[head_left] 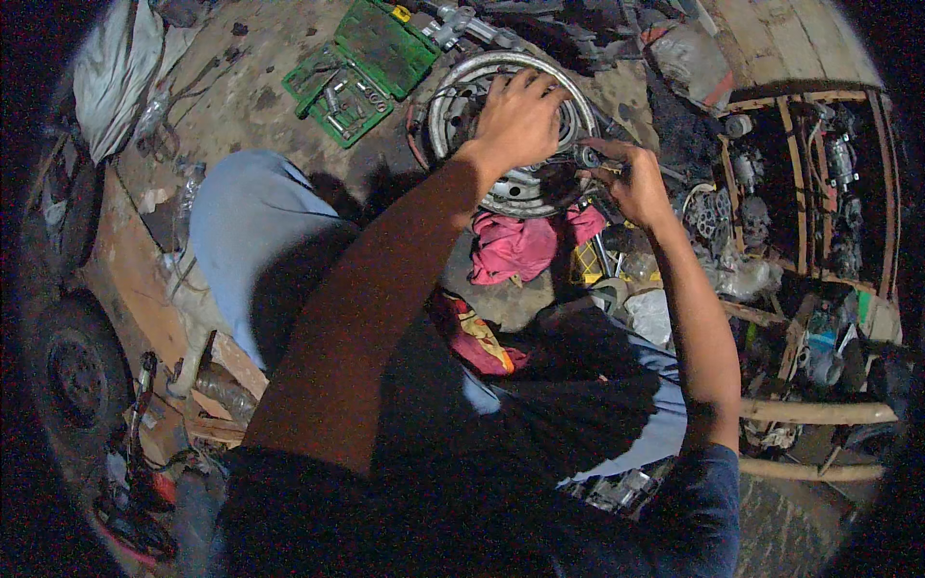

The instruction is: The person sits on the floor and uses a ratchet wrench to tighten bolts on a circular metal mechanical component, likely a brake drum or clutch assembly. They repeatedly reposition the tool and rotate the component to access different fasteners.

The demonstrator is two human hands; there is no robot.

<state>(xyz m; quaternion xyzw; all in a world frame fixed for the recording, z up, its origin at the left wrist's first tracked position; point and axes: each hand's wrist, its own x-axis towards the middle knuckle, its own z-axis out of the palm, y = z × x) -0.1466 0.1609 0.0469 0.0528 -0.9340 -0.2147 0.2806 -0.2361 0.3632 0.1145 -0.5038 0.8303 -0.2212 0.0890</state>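
Observation:
A steel wheel rim [455, 116] lies near the top centre with dark, round metal parts inside it. My left hand [517, 120] rests over those parts with its fingers apart and slightly bent. At the rim's right side, my right hand [631, 183] pinches a small round metal piece [588, 157] between thumb and fingers. A crumpled pink cloth [511, 246] sits just below the rim. An open green socket case [342, 111] with metal sockets and tools is to the rim's upper left.
Tyres [77, 371] and cardboard line the left. A wooden crate [790, 193] of metal parts stands at right, beside wooden poles [809, 412]. A plastic bottle [190, 188] is beside my knee. Dark fabric and a grey sack [679, 67] lie at the top.

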